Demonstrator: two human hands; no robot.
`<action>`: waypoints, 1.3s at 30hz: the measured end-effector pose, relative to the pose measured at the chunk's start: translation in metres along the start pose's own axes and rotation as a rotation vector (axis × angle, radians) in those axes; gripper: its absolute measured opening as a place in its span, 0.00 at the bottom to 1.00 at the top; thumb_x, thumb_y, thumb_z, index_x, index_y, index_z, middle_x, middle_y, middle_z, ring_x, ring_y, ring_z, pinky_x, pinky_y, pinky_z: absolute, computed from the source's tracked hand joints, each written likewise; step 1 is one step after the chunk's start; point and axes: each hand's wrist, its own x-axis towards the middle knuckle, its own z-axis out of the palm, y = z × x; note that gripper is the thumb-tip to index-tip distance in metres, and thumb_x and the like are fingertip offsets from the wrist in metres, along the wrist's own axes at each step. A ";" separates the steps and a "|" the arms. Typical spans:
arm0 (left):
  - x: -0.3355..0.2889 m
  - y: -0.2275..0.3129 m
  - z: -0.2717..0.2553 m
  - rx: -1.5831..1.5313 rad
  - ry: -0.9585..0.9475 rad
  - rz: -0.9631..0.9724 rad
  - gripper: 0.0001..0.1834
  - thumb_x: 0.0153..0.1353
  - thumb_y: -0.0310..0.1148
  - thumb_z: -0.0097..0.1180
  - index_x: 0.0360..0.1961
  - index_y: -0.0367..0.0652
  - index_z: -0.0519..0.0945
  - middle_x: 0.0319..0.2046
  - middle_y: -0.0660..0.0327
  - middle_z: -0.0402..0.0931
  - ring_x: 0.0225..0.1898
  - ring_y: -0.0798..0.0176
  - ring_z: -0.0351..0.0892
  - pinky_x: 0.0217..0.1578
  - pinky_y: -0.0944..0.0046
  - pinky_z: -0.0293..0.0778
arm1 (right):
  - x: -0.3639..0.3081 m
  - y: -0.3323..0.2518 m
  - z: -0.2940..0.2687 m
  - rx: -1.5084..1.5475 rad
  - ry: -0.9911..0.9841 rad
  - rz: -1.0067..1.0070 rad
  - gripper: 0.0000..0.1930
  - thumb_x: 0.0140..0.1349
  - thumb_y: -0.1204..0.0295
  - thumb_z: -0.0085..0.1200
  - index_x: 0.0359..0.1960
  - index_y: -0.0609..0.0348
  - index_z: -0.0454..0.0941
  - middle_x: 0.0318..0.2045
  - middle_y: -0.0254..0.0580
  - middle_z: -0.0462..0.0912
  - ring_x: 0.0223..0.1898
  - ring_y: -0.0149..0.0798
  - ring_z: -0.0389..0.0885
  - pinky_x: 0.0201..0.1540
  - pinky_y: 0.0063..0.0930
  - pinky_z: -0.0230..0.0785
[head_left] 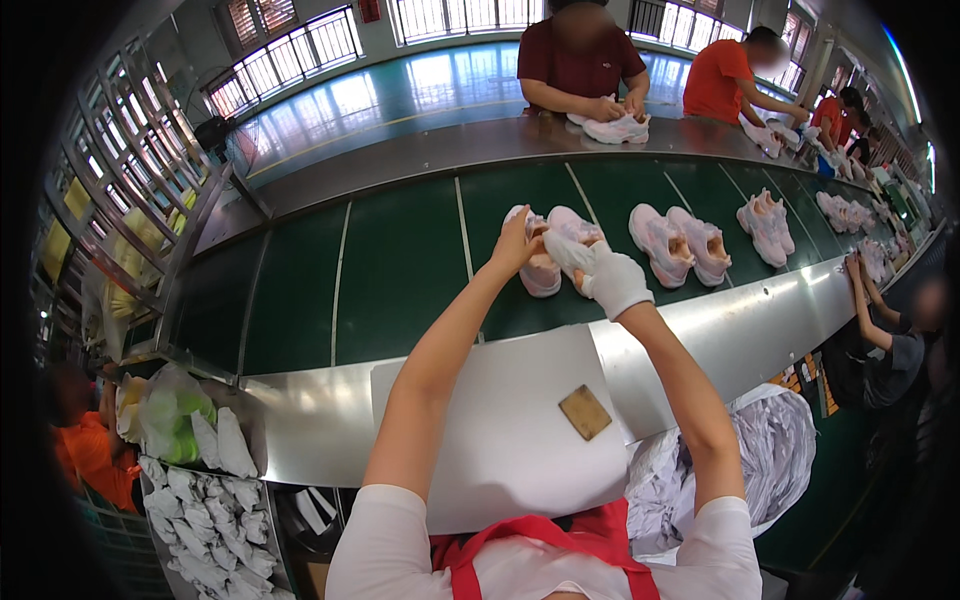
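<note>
In front of me on the green conveyor belt stands a pair of pale pink and white sneakers. My bare left hand grips the left sneaker by its upper, near the opening. My right hand wears a white glove. Its fingers close on a crumpled white paper wad, held at the opening of the right sneaker; the glove and wad partly cover that shoe.
More sneaker pairs line the belt to the right. A white board with a brown block lies before me. Paper wads fill a bin at left; a paper-filled bag stands at right. Co-workers handle shoes across the belt.
</note>
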 end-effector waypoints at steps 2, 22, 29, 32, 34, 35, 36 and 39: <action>0.013 -0.002 -0.002 -0.023 -0.274 -0.261 0.23 0.55 0.31 0.52 0.53 0.38 0.69 0.41 0.45 0.76 0.44 0.43 0.75 0.46 0.55 0.71 | 0.025 -0.003 0.011 -0.086 -0.101 -0.024 0.20 0.52 0.57 0.56 0.39 0.59 0.72 0.30 0.53 0.81 0.34 0.53 0.80 0.39 0.41 0.73; 0.034 -0.003 -0.030 0.053 -0.457 -0.228 0.13 0.54 0.33 0.49 0.32 0.33 0.78 0.29 0.47 0.79 0.31 0.51 0.80 0.32 0.58 0.74 | 0.075 -0.054 0.041 -0.455 -0.437 -0.246 0.09 0.49 0.67 0.57 0.33 0.48 0.83 0.35 0.41 0.83 0.39 0.43 0.82 0.37 0.34 0.74; 0.031 0.002 -0.047 0.011 -0.528 -0.284 0.15 0.54 0.38 0.52 0.29 0.34 0.79 0.33 0.43 0.78 0.36 0.43 0.78 0.37 0.54 0.74 | 0.077 -0.061 0.041 -0.491 -0.471 -0.363 0.10 0.53 0.67 0.51 0.36 0.50 0.82 0.36 0.41 0.83 0.38 0.44 0.82 0.39 0.32 0.74; 0.031 0.010 -0.033 0.012 -0.508 -0.285 0.15 0.53 0.38 0.53 0.28 0.34 0.79 0.33 0.43 0.78 0.35 0.44 0.78 0.36 0.54 0.73 | 0.091 -0.045 0.106 -0.238 -0.292 -0.034 0.10 0.52 0.67 0.52 0.36 0.48 0.81 0.34 0.41 0.83 0.38 0.44 0.82 0.38 0.33 0.74; 0.029 0.009 -0.032 -0.019 -0.493 -0.255 0.13 0.54 0.36 0.51 0.31 0.35 0.80 0.33 0.44 0.78 0.35 0.43 0.78 0.37 0.54 0.73 | 0.105 -0.026 0.131 -0.374 -0.335 -0.400 0.11 0.52 0.65 0.52 0.38 0.46 0.79 0.39 0.36 0.82 0.41 0.39 0.81 0.39 0.34 0.74; 0.030 0.010 -0.032 -0.027 -0.501 -0.258 0.13 0.55 0.35 0.51 0.32 0.35 0.80 0.33 0.44 0.78 0.36 0.43 0.78 0.37 0.54 0.73 | 0.120 -0.016 0.131 -0.527 -0.398 -0.729 0.12 0.52 0.65 0.52 0.39 0.45 0.79 0.41 0.35 0.81 0.42 0.38 0.80 0.40 0.34 0.74; 0.029 0.010 -0.034 -0.035 -0.508 -0.266 0.13 0.55 0.35 0.50 0.33 0.36 0.80 0.34 0.44 0.78 0.36 0.43 0.78 0.38 0.54 0.73 | 0.128 -0.011 0.126 -0.518 -0.484 -0.799 0.12 0.51 0.64 0.53 0.39 0.45 0.78 0.42 0.34 0.80 0.42 0.37 0.80 0.40 0.33 0.74; 0.024 0.003 -0.022 -0.048 -0.380 -0.239 0.12 0.56 0.34 0.50 0.35 0.36 0.79 0.35 0.45 0.78 0.39 0.44 0.77 0.40 0.53 0.73 | 0.121 -0.012 0.152 -0.369 -0.314 -0.242 0.15 0.49 0.62 0.55 0.41 0.44 0.77 0.46 0.31 0.79 0.44 0.36 0.79 0.41 0.30 0.73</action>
